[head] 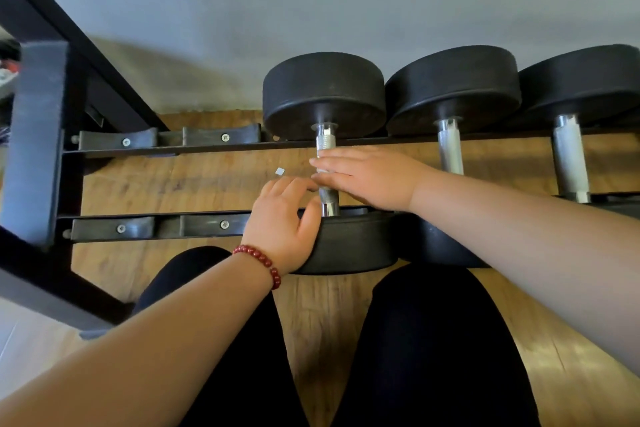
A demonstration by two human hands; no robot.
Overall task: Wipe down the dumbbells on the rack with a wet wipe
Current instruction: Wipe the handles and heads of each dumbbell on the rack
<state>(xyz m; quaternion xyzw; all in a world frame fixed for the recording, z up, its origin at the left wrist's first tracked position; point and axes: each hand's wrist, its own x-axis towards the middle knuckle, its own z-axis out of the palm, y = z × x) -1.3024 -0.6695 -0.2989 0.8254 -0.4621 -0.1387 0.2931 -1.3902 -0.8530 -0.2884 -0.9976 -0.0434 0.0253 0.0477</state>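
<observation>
Wiping the leftmost dumbbell (323,94) mid-frame, I'd judge: right hand (367,177) lies flat across its handle (325,142), left hand (284,218) loosely curled beside, gripping nothing. Wipe hidden, perhaps underneath; next, rub along it.

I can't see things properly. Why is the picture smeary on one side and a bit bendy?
Head view: the rack post on the left is smeared by motion blur; the wide lens seems to tilt and bow the rack rail; the dumbbell handle in the middle looks sharp and glints.
</observation>
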